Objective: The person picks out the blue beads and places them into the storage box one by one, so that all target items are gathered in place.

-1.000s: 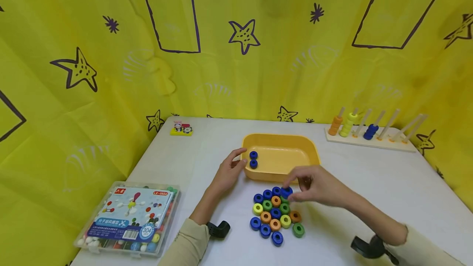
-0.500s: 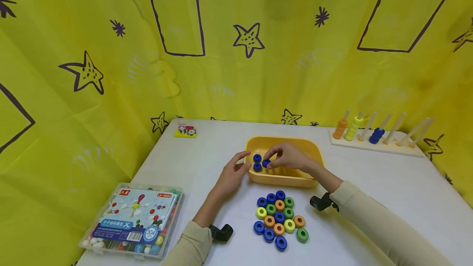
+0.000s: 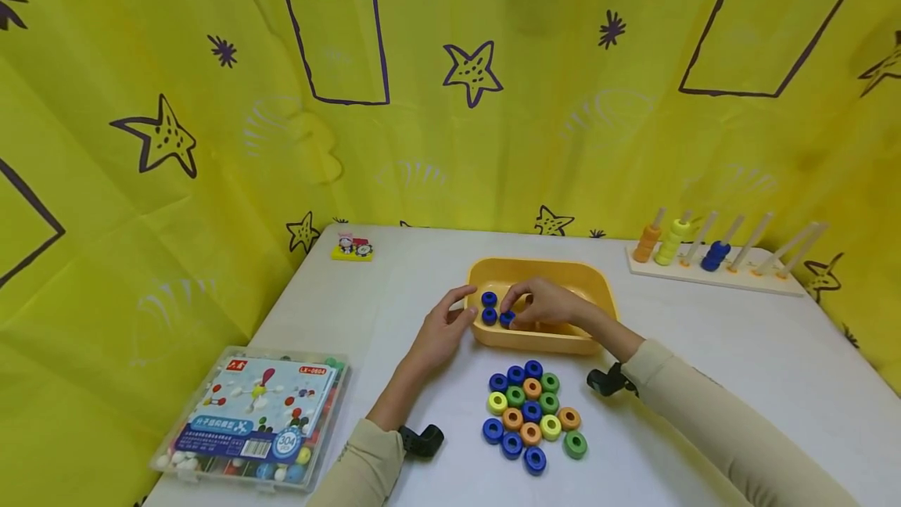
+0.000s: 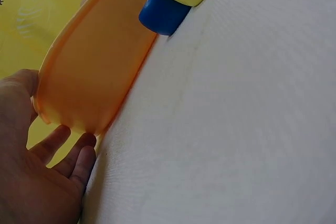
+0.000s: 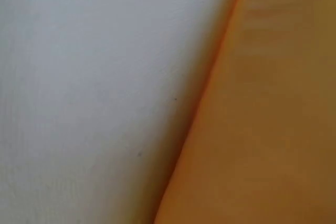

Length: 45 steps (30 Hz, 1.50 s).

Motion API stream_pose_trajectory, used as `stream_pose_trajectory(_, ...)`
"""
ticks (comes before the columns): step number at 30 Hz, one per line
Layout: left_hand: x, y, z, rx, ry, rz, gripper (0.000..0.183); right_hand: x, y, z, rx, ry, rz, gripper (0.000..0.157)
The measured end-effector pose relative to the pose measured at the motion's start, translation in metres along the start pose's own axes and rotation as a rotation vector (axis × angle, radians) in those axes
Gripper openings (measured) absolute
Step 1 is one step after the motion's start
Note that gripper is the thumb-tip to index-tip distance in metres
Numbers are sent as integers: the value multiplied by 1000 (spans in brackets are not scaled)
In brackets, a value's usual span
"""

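In the head view, my right hand point(image 3: 549, 302) reaches into the yellow-orange tray point(image 3: 556, 344) and pinches a blue bead point(image 3: 507, 320) low over its floor. Just left of it, two blue beads point(image 3: 489, 307) lie one behind the other. At the tray's left end, my left hand point(image 3: 442, 335) rests against the rim with relaxed fingers. The left wrist view has that hand's fingertips point(image 4: 86, 142) by the tray's outer wall point(image 4: 100, 66). On the table in front lies a cluster of ring beads point(image 3: 533, 412), blue, green, orange and yellow. The right hand itself is outside the right wrist view.
A wooden peg stand point(image 3: 718, 278) with orange, yellow and blue beads stands at the back right. To the left lies a clear plastic case point(image 3: 253, 417) of coloured balls. A small toy point(image 3: 352, 247) on a yellow base sits near the back left corner.
My right hand has carried a blue bead from the cluster into the tray and lowered it beside the other two. My left hand has stayed at the tray's left end.
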State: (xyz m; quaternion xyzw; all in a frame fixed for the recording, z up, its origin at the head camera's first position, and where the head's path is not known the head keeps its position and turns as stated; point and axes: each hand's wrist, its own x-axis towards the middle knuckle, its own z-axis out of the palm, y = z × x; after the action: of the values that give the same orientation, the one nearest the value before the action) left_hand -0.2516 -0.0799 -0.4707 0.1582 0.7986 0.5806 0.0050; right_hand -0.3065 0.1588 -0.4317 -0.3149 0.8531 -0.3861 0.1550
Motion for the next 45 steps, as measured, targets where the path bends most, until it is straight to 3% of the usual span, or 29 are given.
stream_pose_trajectory(4,0,-1,0,-8,-4,-1,43,-16,-14,-5,4,69,30,25)
stream_pose_trajectory(9,-1,1,-2,8,0,-8,44,-60,-52,-3,-63,158,-44,25)
stream_pose_trajectory(13,-1,1,-2,-1,-3,-5,45,-110,-77,24,-57,198,-19,31)
stream_pose_trajectory(17,-2,5,-3,-9,1,-7,43,-151,-91,63,41,194,131,40)
stream_pose_trajectory(21,0,6,-5,-17,7,-7,42,-173,-96,93,140,162,246,45)
stream_pose_trajectory(32,-1,0,-1,-5,2,-17,45,-180,-89,126,141,167,355,42)
stream_pose_trajectory(45,-2,2,-1,-1,7,-13,44,-174,-81,132,91,217,297,26)
